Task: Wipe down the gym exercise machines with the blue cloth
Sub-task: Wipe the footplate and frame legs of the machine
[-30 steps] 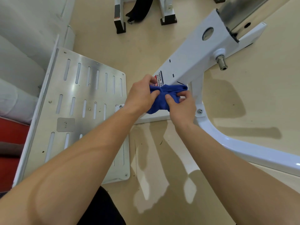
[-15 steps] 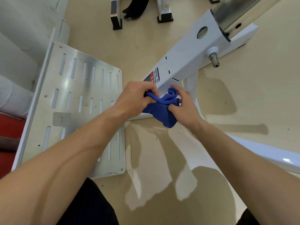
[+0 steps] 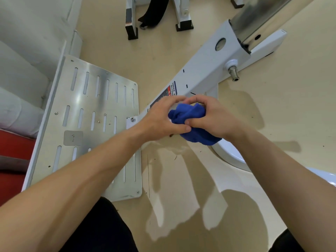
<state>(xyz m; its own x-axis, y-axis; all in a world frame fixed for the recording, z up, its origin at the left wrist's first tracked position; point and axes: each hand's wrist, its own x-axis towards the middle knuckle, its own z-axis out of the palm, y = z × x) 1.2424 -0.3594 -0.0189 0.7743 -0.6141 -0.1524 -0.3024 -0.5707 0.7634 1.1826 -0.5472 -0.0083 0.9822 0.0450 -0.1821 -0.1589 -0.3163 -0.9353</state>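
Both hands meet over the blue cloth (image 3: 189,113), which is bunched into a loose wad between them. The left hand (image 3: 160,120) grips it from the left: its fingers curl over the top of the wad and its thumb lies along the lower edge. The right hand (image 3: 216,119) grips it from the other side, fingers curled over the top and thumb pressed into the fabric, touching the left thumb. The fingertips of the two hands almost meet above the cloth. One end of the cloth hangs out below the right hand, by the wrist.

Just beyond the hands a white beam (image 3: 203,73) of the machine runs away to the upper right; whether the cloth touches it cannot be told. A sticker (image 3: 171,91) with red and dark print sits on the beam right above the left hand's fingers. Farther along, past the right hand, a steel pin (image 3: 233,73) sticks out of the beam's side, and a steel rail (image 3: 260,15) rises from its far end. A curved white tube (image 3: 229,153) passes under the hanging end of the cloth and runs off past the right forearm.

Left of the left hand lies a slotted metal footplate (image 3: 101,139), partly under the left forearm. Well beyond both hands, a black strap (image 3: 154,10) hangs between the white legs of another frame. All of it stands on a beige floor (image 3: 163,51).
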